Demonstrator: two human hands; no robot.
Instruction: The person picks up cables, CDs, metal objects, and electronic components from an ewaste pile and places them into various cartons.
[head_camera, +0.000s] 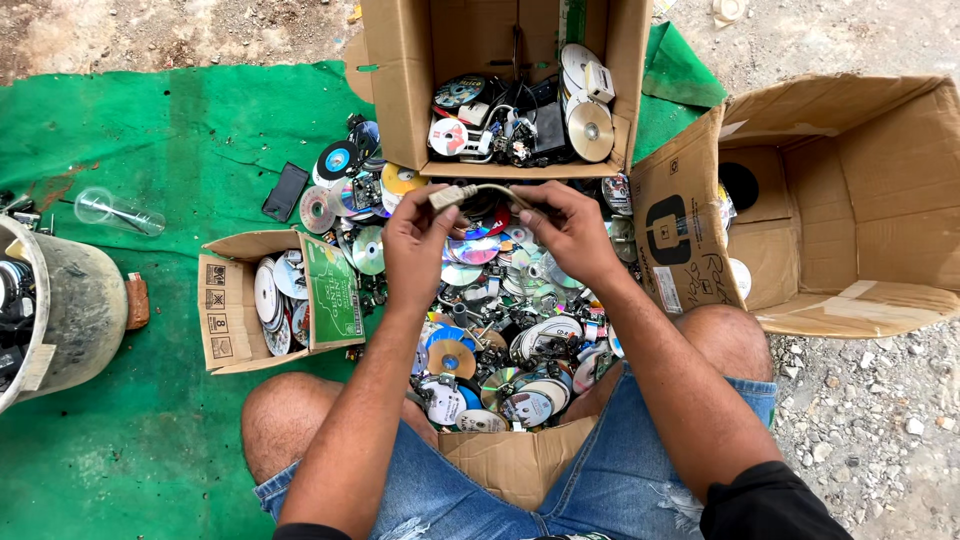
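At the centre of the frame, the left hand is pinching the beige plastic plug of a thin grey cable, while the right hand is gripping its other end, above a heap of shiny compact discs.

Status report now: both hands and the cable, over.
Left hand and right hand each grip one end of grey cable. Cable held above disc pile. Nothing in the way.

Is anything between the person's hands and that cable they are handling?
Nothing visible: the left hand and the right hand both grip the cable directly, above the pile of discs.
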